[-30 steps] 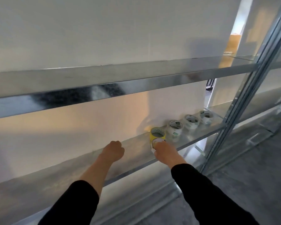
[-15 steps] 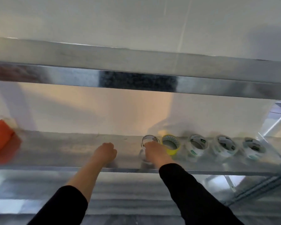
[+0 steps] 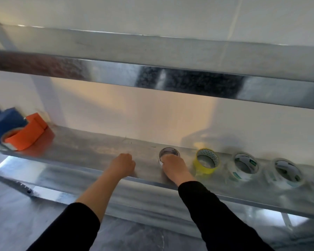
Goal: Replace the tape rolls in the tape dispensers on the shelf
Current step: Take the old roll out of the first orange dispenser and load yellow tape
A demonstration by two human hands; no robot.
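Observation:
My right hand (image 3: 174, 166) grips a clear tape roll (image 3: 168, 152) that rests on the metal shelf (image 3: 91, 151). My left hand (image 3: 122, 164) is a closed fist on the shelf, holding nothing, to the left of that roll. A yellow tape roll (image 3: 206, 163) stands just right of my right hand, followed by clear rolls with green labels (image 3: 244, 167) (image 3: 285, 173). At the far left sit an orange tape dispenser (image 3: 25, 134) and a blue tape dispenser (image 3: 5, 122), partly cut off by the frame edge.
An upper metal shelf (image 3: 170, 78) runs across above my hands, close overhead. A white wall backs the shelf. Bare shelf lies between the orange dispenser and my left hand. Below is a grey floor (image 3: 16, 214).
My view has swung left, bringing the orange and blue dispensers into sight. My right hand has slid the clear roll left, away from the yellow roll. My left fist stays on the shelf.

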